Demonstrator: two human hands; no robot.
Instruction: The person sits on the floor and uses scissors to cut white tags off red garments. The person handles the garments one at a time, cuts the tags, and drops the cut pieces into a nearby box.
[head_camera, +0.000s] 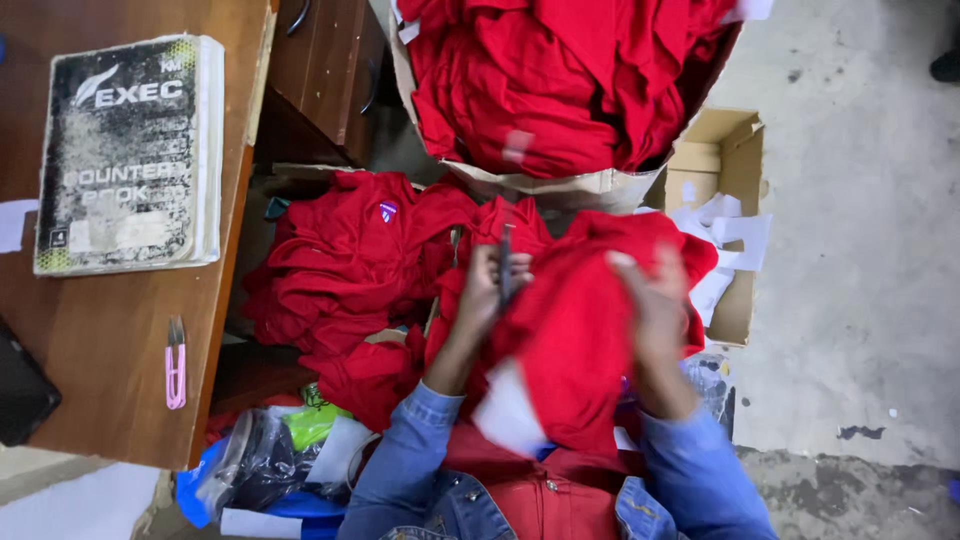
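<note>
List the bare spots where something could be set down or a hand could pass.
Free: brown wooden desk between the worn black-and-white book and pink thread snips; grey concrete floor right of the small open cardboard box. Crowded: both hands, left hand and right hand, are buried in red garments; the large carton is full.

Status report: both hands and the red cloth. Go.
Left hand shut on small dark tool. Right hand gripping red fabric garment, blurred. Loose red garment heap beside it; nothing blocking.
</note>
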